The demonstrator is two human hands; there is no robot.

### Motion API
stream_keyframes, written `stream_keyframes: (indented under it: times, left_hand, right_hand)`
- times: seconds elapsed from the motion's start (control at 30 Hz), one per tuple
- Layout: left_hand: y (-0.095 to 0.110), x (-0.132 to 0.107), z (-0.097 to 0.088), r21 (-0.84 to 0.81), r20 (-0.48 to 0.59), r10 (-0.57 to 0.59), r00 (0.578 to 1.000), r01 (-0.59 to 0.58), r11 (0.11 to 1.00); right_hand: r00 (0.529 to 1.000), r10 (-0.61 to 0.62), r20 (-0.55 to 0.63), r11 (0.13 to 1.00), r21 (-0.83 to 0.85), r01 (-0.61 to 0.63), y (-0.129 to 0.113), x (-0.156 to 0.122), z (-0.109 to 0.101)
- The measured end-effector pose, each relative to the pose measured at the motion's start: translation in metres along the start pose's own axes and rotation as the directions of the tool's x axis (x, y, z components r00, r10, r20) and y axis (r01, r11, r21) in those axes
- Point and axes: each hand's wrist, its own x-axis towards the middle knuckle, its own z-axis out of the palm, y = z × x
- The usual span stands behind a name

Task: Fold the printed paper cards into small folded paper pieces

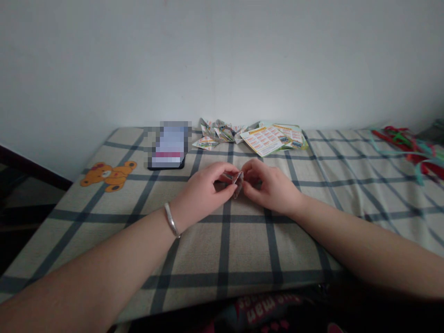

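Between my two hands is a small folded piece of printed paper [237,184], held a little above the checked tablecloth. My left hand [211,187], with a silver bangle on the wrist, pinches its left side between thumb and fingers. On the other side my right hand [267,185] has thumb and fingertips closed on the paper's right edge. Fingers hide much of the paper, so its full shape cannot be made out.
A phone [169,145] with a blurred screen lies at the back left, near a teddy bear cutout [109,175]. Folded paper pieces [222,132] and printed leaflets [263,140] lie by the wall. Red and green ribbons [405,143] are heaped at the far right of the tablecloth [208,249].
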Motion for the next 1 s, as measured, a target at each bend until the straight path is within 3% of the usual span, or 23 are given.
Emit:
stream_keyframes:
  times: [0.17,0.43,0.7,1.0]
  left_hand:
    - [0.001,0.001,-0.001,-0.045,0.001,-0.028,1.000,0.028,0.999]
    - [0.003,0.004,-0.005,0.028,0.040,-0.053,0.998,0.052,0.998]
    - [0.001,0.003,-0.010,0.251,0.077,0.028,0.997,-0.047,0.967]
    - [-0.004,0.003,-0.012,0.268,0.131,0.077,0.988,-0.110,0.957]
  right_hand:
    - [0.999,0.007,-0.035,1.000,-0.021,-0.007,0.000,-0.001,0.000]
    - [0.999,-0.003,-0.049,0.992,-0.125,-0.003,0.005,0.000,0.000]
    - [0.997,-0.065,-0.033,0.981,-0.184,0.058,0.010,0.000,-0.001]
    - [0.985,-0.175,-0.005,0.955,-0.245,0.168,0.016,0.003,-0.003]
